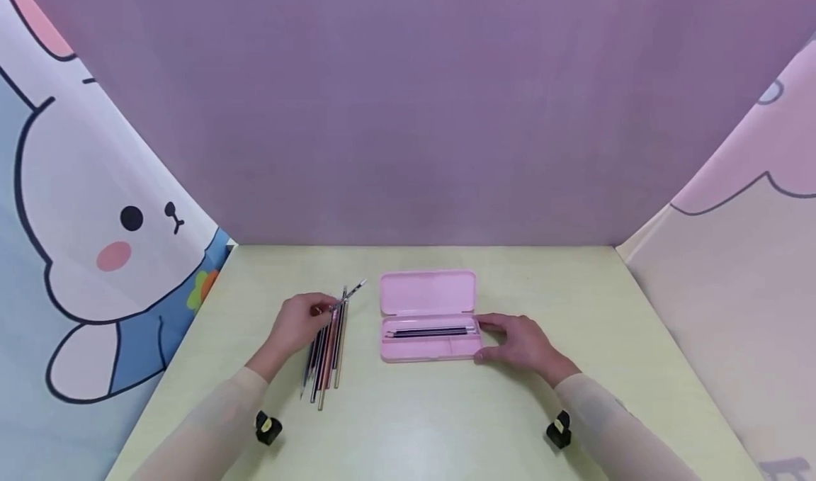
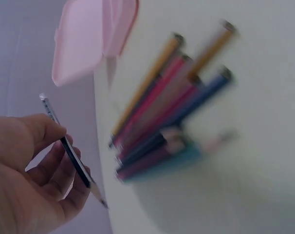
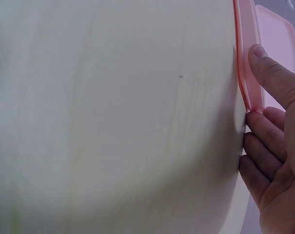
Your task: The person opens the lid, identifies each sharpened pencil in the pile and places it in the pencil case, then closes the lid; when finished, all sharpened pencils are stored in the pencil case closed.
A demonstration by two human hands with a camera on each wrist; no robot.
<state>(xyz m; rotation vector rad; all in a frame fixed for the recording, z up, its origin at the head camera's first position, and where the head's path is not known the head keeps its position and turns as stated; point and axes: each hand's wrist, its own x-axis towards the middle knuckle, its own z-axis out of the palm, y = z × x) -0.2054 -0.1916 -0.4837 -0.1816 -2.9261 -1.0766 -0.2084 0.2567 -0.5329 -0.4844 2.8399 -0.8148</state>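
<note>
Between thumb and fingers, my left hand [image 1: 302,321] pinches a dark pencil with a pale tip end [image 2: 72,153], above a pile of pencils. In the left wrist view its sharpened point faces down. The pile of colored pencils [image 1: 328,360] fans out on the table, partly covered by that hand in the head view. A pink pencil case [image 1: 414,352] lies with its lid [image 1: 427,293] folded back. Dark pencils [image 1: 430,333] lie in its long rear compartment. My right hand [image 1: 519,343] holds the case's right end, thumb at the front corner and fingers at the side.
The pale wooden table [image 1: 408,424] ends at a purple backdrop [image 1: 414,112]. Printed cartoon sheets stand at the left [image 1: 83,240] and right [image 1: 733,254]. A small black device [image 1: 268,428] sits by the left wrist, and another black device [image 1: 559,430] by the right.
</note>
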